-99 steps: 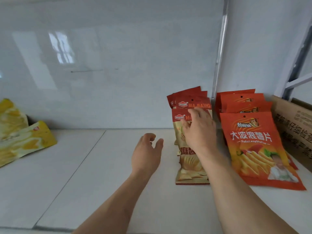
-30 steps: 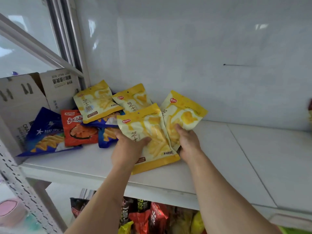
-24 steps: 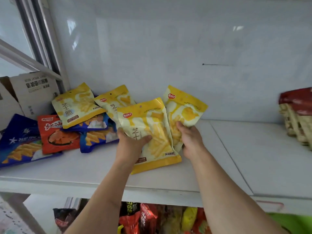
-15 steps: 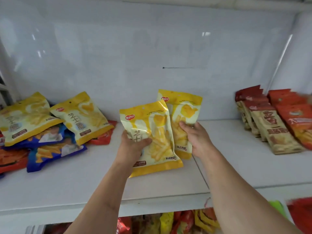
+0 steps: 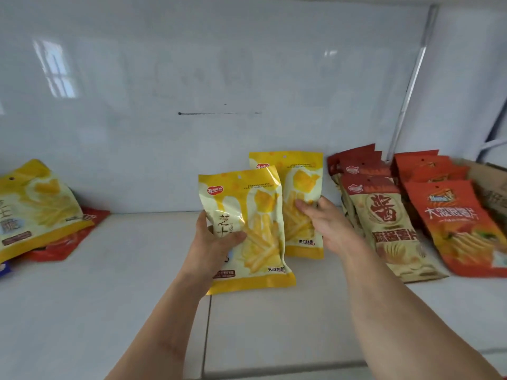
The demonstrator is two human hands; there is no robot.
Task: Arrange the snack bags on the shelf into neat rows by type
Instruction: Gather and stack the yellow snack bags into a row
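Head view: a person's left hand (image 5: pixel 216 242) grips one yellow cheese-stick bag (image 5: pixel 247 229) by its lower left side, thumb curled across the front, while the right hand (image 5: pixel 326 226) grips a second yellow bag (image 5: pixel 299 193) just behind it; both bags stand upright near the middle of the white shelf (image 5: pixel 109 297), just left of the sorted rows. The risk, as judged from here: the glossy film could slip in either grip, and the right-hand bag, set down so close to the beige-and-red chip row (image 5: pixel 384 220), could knock that leaning row over or blur the line between types. Counted (only what shows): two yellow bags in hand, one more yellow bag (image 5: pixel 35 204) lying at far left atop a red bag (image 5: pixel 74 237), at least three beige-and-red bags, at least three orange wave-chip bags (image 5: pixel 455 223), one cardboard box (image 5: pixel 491 185) at the right edge
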